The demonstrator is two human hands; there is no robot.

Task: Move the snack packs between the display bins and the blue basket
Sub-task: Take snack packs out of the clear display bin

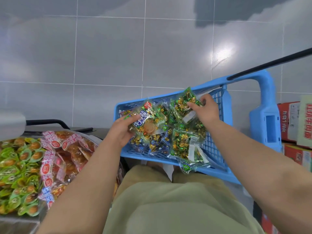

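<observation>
My left grip [122, 130] has its fingers curled round a snack pack with a blue label [146, 123]. My right grip [206, 109] pinches a green pack [181, 105] at its far end. Both packs are over the blue basket [117, 114], which stands on the floor before my knees and holds more packs [184, 146]. At my left lie green snacks [18, 166] and, beside them, orange snacks [70, 152].

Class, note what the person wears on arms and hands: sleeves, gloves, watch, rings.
The left forearm and right forearm are bare; no sleeve is in view. The left hand and right hand wear no gloves, and no watch, bracelet or ring shows. Below them is a pale green garment.
</observation>
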